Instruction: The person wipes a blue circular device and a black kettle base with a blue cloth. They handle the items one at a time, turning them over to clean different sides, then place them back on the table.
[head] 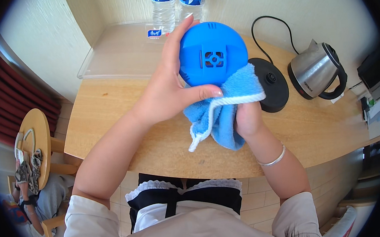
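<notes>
A round blue plastic housing [192, 64] is held up above the wooden desk, its face with a square vent grille and slots turned towards me. My left hand [170, 91] grips it from the left, fingers around its far edge and thumb across the near rim. A blue terry cloth [226, 122] with a white edge and hanging loop is bunched against the housing's lower right. My right hand [249, 118] is in the cloth and holds it; the fingers are hidden under the folds. My left thumb tip lies on the cloth.
The black kettle base [271, 92] lies just right of the cloth on the desk [108, 118]. Further right stands a steel electric kettle [313, 70]. Two water bottles [163, 12] and a clear acrylic tray [116, 53] are at the back. A seated person [52, 194] is left, by a round table [37, 121].
</notes>
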Demonstrator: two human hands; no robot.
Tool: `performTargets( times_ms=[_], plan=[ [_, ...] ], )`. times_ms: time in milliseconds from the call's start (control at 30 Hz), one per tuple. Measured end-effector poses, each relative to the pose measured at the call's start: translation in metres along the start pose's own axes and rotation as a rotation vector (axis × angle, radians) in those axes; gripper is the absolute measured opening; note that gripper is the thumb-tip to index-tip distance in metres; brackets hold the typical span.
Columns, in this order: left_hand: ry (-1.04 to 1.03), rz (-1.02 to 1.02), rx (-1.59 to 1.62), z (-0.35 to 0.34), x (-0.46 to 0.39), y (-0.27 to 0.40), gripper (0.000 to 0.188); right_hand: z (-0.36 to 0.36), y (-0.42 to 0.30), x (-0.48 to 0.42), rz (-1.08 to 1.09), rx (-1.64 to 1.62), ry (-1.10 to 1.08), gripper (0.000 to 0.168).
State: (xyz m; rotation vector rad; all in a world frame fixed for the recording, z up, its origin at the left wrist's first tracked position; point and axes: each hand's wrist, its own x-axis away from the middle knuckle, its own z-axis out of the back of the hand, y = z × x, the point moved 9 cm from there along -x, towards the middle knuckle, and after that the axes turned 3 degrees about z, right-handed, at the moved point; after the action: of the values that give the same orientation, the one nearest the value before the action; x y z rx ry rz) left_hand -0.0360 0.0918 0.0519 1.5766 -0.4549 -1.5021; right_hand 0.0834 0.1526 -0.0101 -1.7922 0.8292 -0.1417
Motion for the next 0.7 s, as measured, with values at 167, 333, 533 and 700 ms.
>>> performTargets(
  times_ms=[167, 333, 533, 700],
  plan=[
    [0.037, 0.076, 0.119, 0.005, -0.001, -0.004, 0.124, -0.008, -0.014, -0.004, -0.029, 0.063, -0.047, 0.05],
    [0.049, 0.127, 0.161, 0.011, -0.003, -0.002, 0.123, 0.003, -0.023, -0.004, 0.084, 0.113, -0.026, 0.035],
    [0.084, 0.141, 0.181, 0.01, -0.003, -0.003, 0.12, 0.05, -0.037, 0.003, 0.292, 0.52, 0.125, 0.029],
    [0.086, 0.091, 0.121, 0.008, -0.003, -0.004, 0.117, 0.035, -0.048, 0.01, 0.37, 0.765, 0.052, 0.027]
  ],
)
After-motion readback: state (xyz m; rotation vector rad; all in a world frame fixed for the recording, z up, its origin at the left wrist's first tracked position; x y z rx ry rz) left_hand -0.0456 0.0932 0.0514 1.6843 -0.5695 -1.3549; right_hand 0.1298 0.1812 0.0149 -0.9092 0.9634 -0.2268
